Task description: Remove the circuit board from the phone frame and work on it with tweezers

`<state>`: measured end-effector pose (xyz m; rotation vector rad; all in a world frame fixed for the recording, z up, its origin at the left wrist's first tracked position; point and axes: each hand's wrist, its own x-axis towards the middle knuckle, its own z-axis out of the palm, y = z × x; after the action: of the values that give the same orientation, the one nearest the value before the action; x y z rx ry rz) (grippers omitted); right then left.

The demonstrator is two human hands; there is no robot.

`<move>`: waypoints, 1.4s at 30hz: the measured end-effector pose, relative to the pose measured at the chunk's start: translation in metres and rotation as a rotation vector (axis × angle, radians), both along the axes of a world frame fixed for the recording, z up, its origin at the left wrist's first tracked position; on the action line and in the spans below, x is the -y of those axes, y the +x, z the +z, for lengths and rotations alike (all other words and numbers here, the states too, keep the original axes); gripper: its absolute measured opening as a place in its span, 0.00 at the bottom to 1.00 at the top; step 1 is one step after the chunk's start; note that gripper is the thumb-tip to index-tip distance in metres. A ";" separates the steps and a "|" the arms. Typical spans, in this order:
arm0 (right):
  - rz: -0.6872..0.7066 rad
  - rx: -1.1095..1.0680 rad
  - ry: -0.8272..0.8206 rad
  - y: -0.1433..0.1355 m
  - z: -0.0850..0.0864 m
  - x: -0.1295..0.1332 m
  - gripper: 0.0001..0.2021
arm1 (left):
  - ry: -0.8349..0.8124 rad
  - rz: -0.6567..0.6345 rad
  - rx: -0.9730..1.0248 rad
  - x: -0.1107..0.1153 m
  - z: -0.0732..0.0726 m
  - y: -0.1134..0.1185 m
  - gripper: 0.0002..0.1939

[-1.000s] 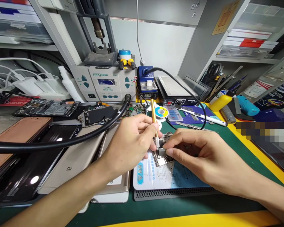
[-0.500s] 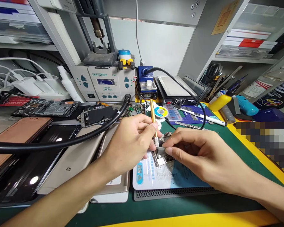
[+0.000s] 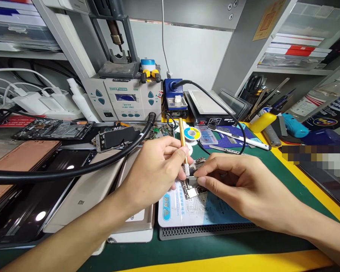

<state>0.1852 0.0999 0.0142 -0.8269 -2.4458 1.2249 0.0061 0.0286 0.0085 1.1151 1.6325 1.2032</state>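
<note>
My left hand (image 3: 158,166) is closed round a gold pen-like tool (image 3: 183,134) with a knurled silver collar, its lower end at a circuit board (image 3: 192,192). Between thumb and forefinger, my right hand (image 3: 238,181) pinches a small grey metal piece (image 3: 192,180) over the board, right beside the tool's lower end. Under the board lies a white and blue printed mat (image 3: 175,217). The tool's tip is hidden behind the metal piece.
Phones (image 3: 79,196) lie at the left, crossed by a thick black hose (image 3: 116,164). Behind stand a grey hot-air station (image 3: 124,98), a blue soldering unit (image 3: 173,90) and a heating plate (image 3: 209,104). A solder spool (image 3: 192,133) sits beyond my hands.
Both hands keep nearly the same pose. The gold tool's lower end has shifted slightly against the grey metal piece. The whole view has moved a little.
</note>
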 end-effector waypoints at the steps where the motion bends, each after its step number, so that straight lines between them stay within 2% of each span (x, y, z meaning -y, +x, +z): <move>1: -0.003 -0.008 0.003 0.000 0.000 0.000 0.07 | -0.002 -0.001 -0.001 0.000 0.000 0.000 0.11; 42: -0.016 -0.014 -0.036 0.003 0.000 -0.001 0.06 | 0.013 0.001 0.021 0.001 0.001 0.001 0.11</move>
<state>0.1881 0.1009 0.0140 -0.8433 -2.4087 1.2676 0.0075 0.0279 0.0096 1.1066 1.6113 1.2242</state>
